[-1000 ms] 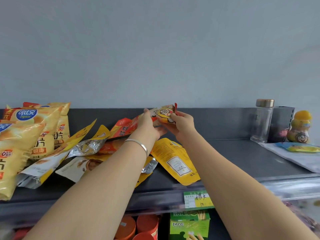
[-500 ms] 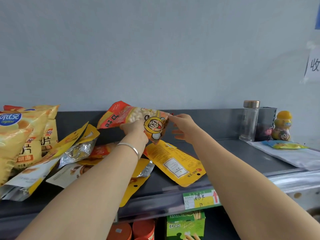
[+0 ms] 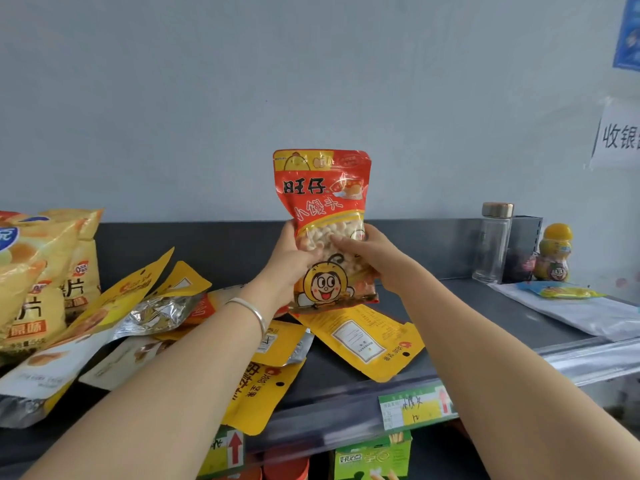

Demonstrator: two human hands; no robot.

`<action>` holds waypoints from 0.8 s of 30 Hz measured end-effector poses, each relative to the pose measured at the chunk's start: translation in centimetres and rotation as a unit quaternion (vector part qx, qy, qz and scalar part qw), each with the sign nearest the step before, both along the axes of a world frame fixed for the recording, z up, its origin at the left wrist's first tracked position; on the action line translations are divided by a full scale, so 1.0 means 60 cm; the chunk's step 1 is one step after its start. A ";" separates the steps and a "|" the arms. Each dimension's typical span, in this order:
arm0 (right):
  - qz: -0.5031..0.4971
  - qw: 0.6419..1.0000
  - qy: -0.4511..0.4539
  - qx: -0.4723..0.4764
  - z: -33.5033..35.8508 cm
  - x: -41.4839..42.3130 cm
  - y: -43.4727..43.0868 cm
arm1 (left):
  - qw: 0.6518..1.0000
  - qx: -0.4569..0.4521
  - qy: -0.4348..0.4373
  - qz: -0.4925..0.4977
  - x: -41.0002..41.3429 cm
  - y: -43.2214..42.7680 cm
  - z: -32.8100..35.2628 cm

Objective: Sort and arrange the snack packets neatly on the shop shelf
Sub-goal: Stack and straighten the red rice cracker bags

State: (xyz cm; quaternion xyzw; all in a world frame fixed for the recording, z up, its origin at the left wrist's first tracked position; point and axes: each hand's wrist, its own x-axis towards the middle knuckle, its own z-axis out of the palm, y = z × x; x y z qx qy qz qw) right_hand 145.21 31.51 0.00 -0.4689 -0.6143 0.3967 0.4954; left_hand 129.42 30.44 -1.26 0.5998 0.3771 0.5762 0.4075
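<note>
Both hands, left hand (image 3: 289, 261) and right hand (image 3: 375, 259), are closed around the red snack packet (image 3: 323, 216), held upright above the shelf (image 3: 467, 306). Sorting step under way. Next, in my judgement: stand it against the shelf's back wall, right of the yellow packets (image 3: 360, 337).

Two hands are gripping one upright red snack packet (image 3: 323, 223). Left of them are sitting two puffy yellow chip bags (image 3: 38, 271). Right of them are standing one clear glass bottle (image 3: 493, 244) and one yellow cartoon-face jar (image 3: 553, 254).
</note>
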 end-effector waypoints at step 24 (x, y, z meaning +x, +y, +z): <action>-0.192 0.979 0.015 0.071 -0.044 0.150 0.119 | 0.800 -0.080 0.594 0.031 0.084 0.072 -0.056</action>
